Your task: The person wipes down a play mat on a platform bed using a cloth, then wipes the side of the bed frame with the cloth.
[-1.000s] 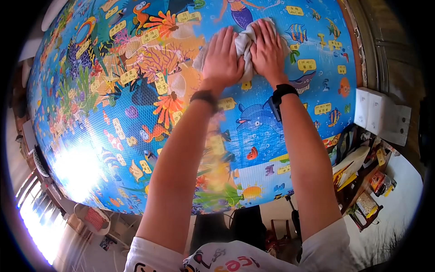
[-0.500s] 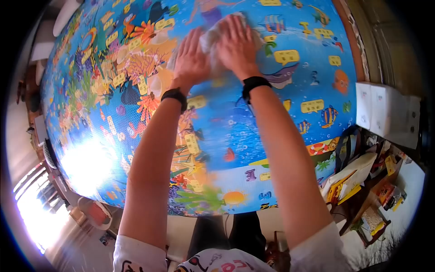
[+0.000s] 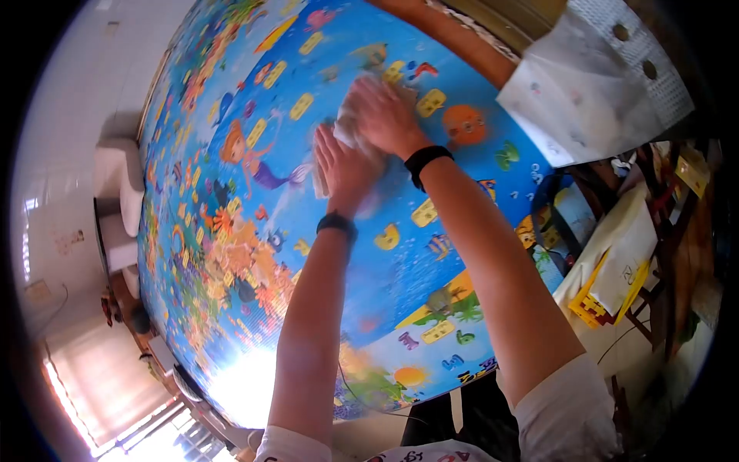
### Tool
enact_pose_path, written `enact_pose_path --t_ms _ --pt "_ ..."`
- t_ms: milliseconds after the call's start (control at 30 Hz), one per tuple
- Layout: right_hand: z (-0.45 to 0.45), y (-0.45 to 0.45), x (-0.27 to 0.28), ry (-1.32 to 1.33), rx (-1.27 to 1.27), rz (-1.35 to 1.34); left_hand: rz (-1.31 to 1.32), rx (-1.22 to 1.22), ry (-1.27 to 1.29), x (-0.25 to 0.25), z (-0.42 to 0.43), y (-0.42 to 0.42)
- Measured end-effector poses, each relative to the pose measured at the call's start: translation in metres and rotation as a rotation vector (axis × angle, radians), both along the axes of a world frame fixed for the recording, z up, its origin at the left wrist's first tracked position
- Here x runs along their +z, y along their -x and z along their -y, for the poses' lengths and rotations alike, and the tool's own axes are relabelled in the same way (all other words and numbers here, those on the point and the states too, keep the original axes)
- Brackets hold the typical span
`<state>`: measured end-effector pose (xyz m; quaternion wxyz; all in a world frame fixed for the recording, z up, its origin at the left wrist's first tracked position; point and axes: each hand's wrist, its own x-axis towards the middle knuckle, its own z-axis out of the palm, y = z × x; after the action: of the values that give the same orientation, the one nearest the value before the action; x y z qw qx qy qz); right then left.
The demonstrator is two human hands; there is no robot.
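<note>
A light grey cloth (image 3: 346, 123) lies bunched on a large blue mat (image 3: 385, 285) printed with sea animals and yellow labels. Flat on the cloth's left part rests my left hand (image 3: 345, 169), fingers stretched out and pointing away from me. Farther up and to the right, my right hand (image 3: 385, 119) presses on the cloth with extended, slightly blurred fingers. Both wrists wear black bands. A printed orange round fish is to the right of my right hand, and a printed mermaid is to the left of my left hand.
White packages (image 3: 593, 92) stand off the mat's upper right edge. Below them, a white and yellow bag (image 3: 616, 269) lies among dark wooden furniture. A pale sofa (image 3: 119, 181) is at the far left. Bright glare covers the mat's lower left.
The view has turned right. Both hands and the cloth have moved right across the mat, now near the orange fish print. The hands stay flat on the cloth.
</note>
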<state>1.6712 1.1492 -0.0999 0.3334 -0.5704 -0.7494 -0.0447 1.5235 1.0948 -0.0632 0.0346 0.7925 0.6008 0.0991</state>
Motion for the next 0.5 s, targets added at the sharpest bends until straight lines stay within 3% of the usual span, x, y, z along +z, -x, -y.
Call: enact_pose_path --t_ms 200,500 --pt "-0.022 -0.102 0.002 -0.110 -0.169 0.100 -0.046 -0.080 -0.103 -0.037 -0.060 -0.089" --pt "-0.019 -0.090 0.006 -0.154 -0.231 -0.111 0.010 -0.083 -0.094 -0.030 -0.068 -0.093"
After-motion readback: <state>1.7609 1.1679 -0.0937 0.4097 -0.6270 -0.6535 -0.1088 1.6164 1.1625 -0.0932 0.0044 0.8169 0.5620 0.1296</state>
